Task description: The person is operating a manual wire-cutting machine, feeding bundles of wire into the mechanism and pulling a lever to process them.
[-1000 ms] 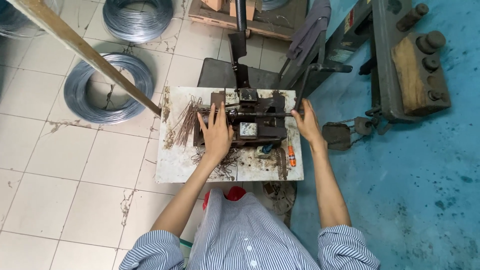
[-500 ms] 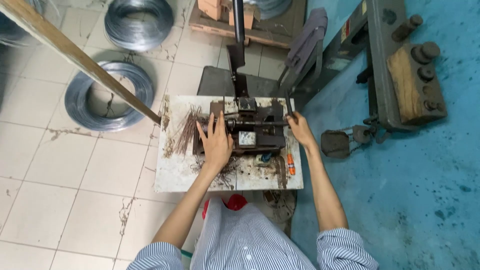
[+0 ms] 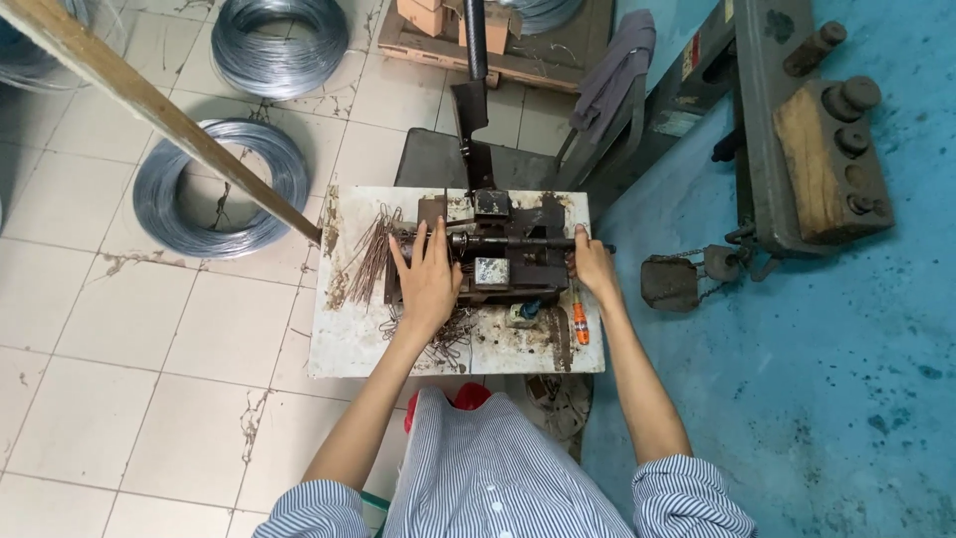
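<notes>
Sitting at a small white worktop (image 3: 344, 344), the person leans over a dark metal machine (image 3: 493, 254) bolted at its middle. The left hand (image 3: 428, 279) lies flat and open, fingers spread, on the machine's left side, just beside a loose bundle of thin rusty wires (image 3: 370, 254) that fans out to the left of the machine. The right hand (image 3: 593, 264) is closed around the end of a dark bar (image 3: 518, 241) that runs across the machine and sticks out on its right. A small orange screwdriver (image 3: 579, 324) lies near the machine's lower right corner, close to that wrist. A tangle of bent wire pieces (image 3: 448, 339) sits below the machine. Left of the machine, on the tiled floor, rests a coil of grey wire (image 3: 159, 204), and a long wooden pole (image 3: 169, 125) slants across it towards the worktop.
</notes>
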